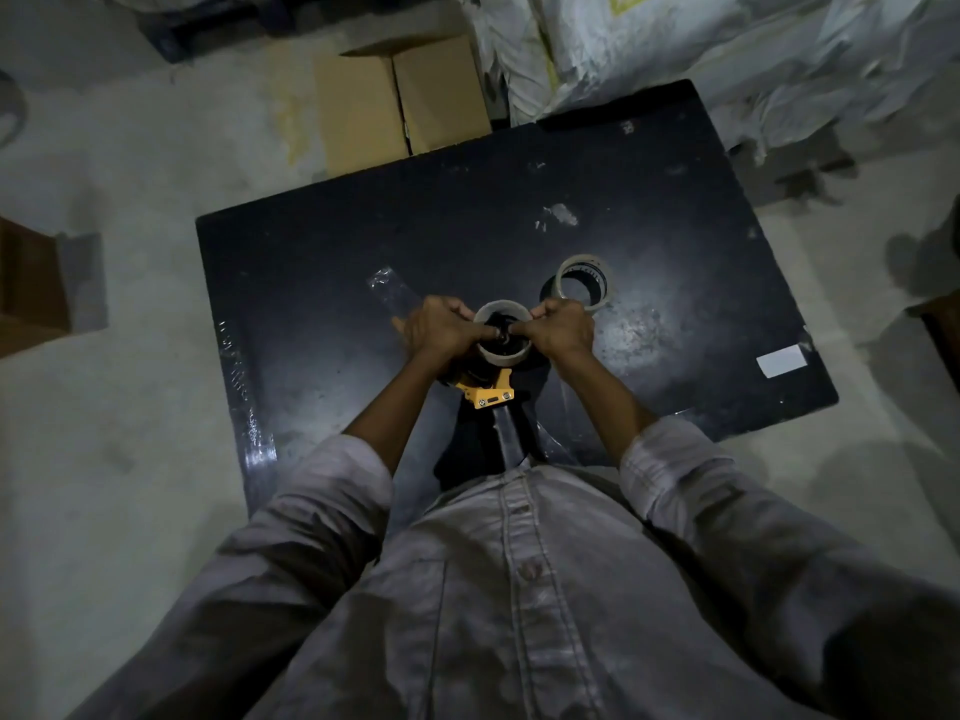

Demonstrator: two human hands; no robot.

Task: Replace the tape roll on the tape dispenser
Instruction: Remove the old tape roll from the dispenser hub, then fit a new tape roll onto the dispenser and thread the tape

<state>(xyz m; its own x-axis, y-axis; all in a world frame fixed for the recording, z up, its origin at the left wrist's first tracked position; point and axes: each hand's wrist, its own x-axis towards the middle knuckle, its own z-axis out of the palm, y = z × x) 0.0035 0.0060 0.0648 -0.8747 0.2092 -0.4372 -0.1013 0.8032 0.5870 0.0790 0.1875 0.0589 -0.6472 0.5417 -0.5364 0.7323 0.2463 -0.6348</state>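
Yellow tape dispenser (491, 389) held over the black table (322, 241), tape roll (503, 332) seated on it, left hand (441, 327) and right hand (563, 330) both clenched, thumbs pressing the hub, second tape roll (584, 282) lying just beyond (near the right hand).

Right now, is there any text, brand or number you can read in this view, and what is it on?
No text is readable.
Loose tape roll: dark print inside the core, too blurred to read.
White label on the black table: looks blank.
Yellow tape dispenser: no marking visible.
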